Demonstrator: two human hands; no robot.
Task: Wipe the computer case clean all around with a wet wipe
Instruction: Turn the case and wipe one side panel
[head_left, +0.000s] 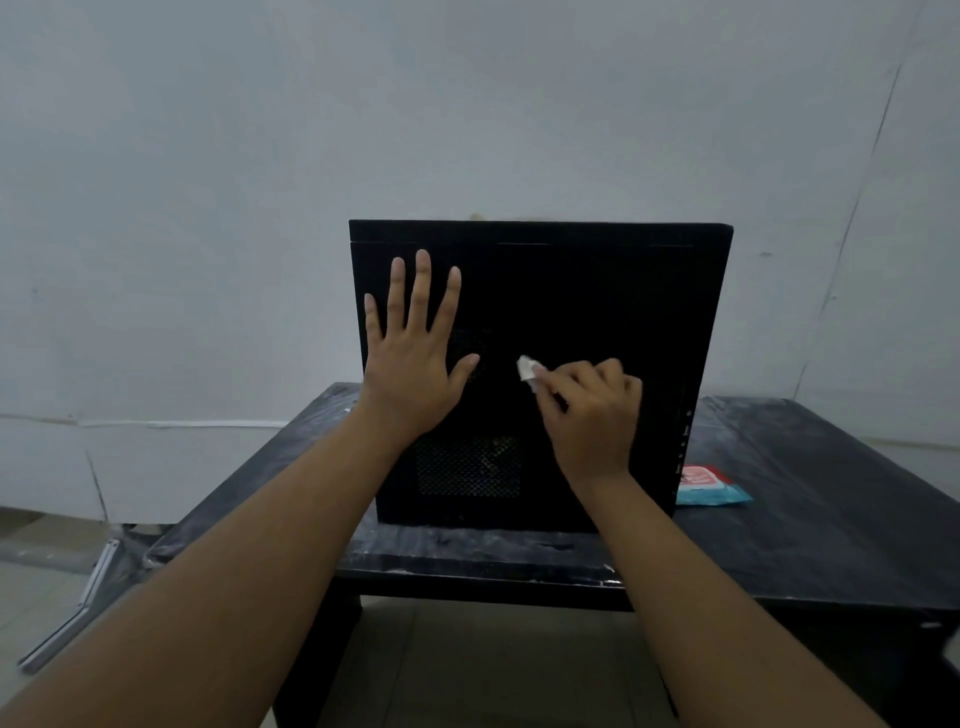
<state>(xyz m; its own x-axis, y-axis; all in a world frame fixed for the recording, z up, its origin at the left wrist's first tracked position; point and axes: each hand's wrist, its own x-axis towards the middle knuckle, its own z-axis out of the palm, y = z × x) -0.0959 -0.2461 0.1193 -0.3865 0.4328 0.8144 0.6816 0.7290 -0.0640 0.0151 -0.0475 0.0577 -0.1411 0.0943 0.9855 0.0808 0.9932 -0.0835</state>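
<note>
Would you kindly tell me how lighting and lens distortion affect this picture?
Head view: dim, flat light leaves the black computer case nearly featureless, only a lower mesh vent showing; the wet wipe in the right hand stands out; wide-angle distortion bows the wall seams.

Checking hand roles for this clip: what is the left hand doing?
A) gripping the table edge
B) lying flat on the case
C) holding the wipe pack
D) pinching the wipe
B: the left hand lies flat, fingers spread, on the computer case; the right hand pinches the wet wipe.
</note>
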